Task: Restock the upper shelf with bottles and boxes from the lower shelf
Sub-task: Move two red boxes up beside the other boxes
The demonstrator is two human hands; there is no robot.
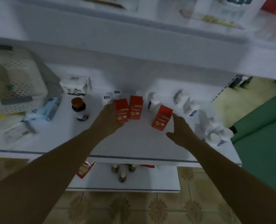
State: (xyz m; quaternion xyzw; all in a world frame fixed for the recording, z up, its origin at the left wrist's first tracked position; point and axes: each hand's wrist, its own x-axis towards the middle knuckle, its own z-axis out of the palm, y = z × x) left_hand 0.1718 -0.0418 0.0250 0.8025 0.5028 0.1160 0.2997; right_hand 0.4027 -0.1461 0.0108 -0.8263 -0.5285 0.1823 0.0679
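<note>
Left hand (111,117) wraps the leftmost red cardboard box (121,112), thumb under its near end; box stands on the white upper shelf (134,143). Second red box (135,107) is touching it on the right. Right hand (181,130) is spread wide, straight fingertips at the tilted third red box (162,118), holding nothing. Dark glass bottle with a brown cap (79,109) stands left, white plastic bottles (155,102) behind. Small brown-capped bottles (122,173) sit on the lower shelf (150,180).

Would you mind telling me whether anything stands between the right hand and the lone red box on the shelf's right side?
Nothing visible does. The right hand is open, fingertips right at the red box's right edge. The white bottles stand behind the box and further right, not between them.
</note>
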